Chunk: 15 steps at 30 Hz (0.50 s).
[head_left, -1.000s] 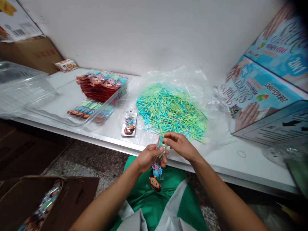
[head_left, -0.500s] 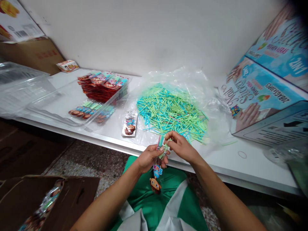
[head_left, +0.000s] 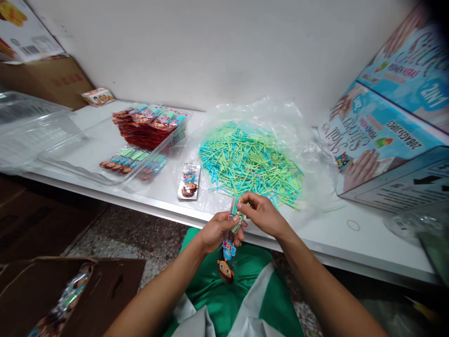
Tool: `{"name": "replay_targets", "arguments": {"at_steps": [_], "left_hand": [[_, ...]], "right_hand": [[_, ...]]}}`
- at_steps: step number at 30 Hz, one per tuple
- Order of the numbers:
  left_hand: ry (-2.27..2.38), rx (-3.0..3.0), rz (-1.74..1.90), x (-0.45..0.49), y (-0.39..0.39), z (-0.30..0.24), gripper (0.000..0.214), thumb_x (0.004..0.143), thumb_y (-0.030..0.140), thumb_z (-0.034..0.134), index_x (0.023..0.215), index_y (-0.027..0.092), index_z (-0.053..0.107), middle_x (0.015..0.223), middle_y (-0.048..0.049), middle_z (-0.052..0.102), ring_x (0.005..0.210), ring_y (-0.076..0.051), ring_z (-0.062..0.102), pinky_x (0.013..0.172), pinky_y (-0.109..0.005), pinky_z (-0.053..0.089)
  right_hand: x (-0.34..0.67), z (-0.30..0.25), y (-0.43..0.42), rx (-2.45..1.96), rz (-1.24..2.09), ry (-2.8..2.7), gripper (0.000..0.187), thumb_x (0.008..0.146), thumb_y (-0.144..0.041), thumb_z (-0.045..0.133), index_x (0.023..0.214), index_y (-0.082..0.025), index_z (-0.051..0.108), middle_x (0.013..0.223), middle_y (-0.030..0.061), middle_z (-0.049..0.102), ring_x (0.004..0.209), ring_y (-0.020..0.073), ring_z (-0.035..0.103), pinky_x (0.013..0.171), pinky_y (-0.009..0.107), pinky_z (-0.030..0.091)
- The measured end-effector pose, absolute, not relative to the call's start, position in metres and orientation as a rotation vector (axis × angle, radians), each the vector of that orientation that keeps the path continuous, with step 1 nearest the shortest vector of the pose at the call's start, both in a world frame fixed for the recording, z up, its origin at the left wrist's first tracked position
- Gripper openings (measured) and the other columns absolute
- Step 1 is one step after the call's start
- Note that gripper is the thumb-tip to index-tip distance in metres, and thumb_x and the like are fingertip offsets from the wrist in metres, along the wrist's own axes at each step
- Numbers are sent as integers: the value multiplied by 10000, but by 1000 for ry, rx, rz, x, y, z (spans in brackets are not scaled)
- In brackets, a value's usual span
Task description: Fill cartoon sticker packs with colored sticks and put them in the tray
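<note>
My left hand [head_left: 218, 231] is closed around a small clear packet [head_left: 228, 255] printed with a cartoon face, which hangs below my fingers over my lap. A few green and blue sticks [head_left: 234, 209] poke up out of the packet's top. My right hand [head_left: 262, 213] pinches those sticks at their upper ends. Both hands hover at the front edge of the white table [head_left: 365, 243]. Just beyond them, a big heap of green and blue sticks [head_left: 249, 161] lies on a clear plastic sheet.
One filled packet [head_left: 189, 181] lies on the table left of the heap. A clear tray [head_left: 87, 150] holds stacked packets [head_left: 149, 124]. Blue printed cartons [head_left: 382, 135] stand at the right. A brown cardboard box [head_left: 56, 295] sits on the floor at lower left.
My hands have barely shifted. The right fingers have worked the sticks slightly lower into the packet's top.
</note>
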<state>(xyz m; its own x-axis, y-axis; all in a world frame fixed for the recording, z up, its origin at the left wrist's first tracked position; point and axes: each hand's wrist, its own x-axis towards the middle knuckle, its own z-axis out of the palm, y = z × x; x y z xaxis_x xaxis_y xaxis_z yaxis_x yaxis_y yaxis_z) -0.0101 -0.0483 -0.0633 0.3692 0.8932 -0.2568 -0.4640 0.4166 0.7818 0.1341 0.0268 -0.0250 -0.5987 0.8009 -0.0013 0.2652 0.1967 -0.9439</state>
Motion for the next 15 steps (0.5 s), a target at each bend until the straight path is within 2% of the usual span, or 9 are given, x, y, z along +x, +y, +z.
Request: {"name": "replay_targets", "arguments": {"at_steps": [6,11,15], "left_hand": [[774,672,944,-11,-49,-63,370,766,452,584,876,99,565,616,-42,608,449,-119,554,528,-259,455],[740,661,960,-11,-50,-64,344,781,423,578,876,93,565,615,-45,610,448,-123,557,526,-264,455],[735,645,955,-9,-50,-64,350,772,427,590,867,91,565,616,-48,612,448,-124,562,525,-262,457]], "right_hand": [[132,-31,26,-1017,1429,-1919,146,798,-329,533,839,-191,558,689,-11,574,560,112,519,554,250,417],[130,-33,25,-1017,1532,-1891,96,780,-253,511,857,-198,528,620,-37,544,476,101,512,487,235,406],[129,-30,21,-1061,1544,-1850,124,769,-232,492,888,-208,516,703,-27,564,448,88,513,466,233,422]]}}
